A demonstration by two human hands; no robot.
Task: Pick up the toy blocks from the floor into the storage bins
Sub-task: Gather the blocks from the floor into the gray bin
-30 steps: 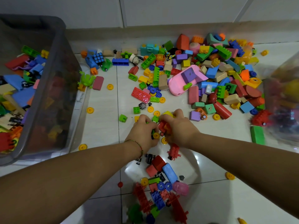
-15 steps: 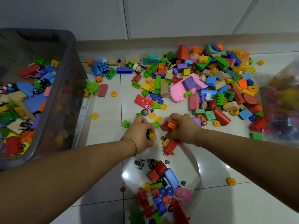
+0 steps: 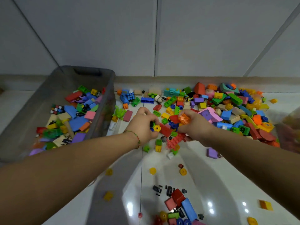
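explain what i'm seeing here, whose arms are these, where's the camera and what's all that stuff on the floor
There is no machine here: these are a person's two bare arms. The single picture comes from a wide-angle camera worn on their head, looking forward and down, so the arms reach in from the bottom edge. On the white tiled floor lies a big pile of colourful toy blocks, with more scattered nearer the person. At the left stands a grey see-through plastic storage bin, already partly filled with blocks. The left hand grips a few small pieces, among them a yellow plastic wheel-shaped disc. The right hand pinches an orange studded plastic block.
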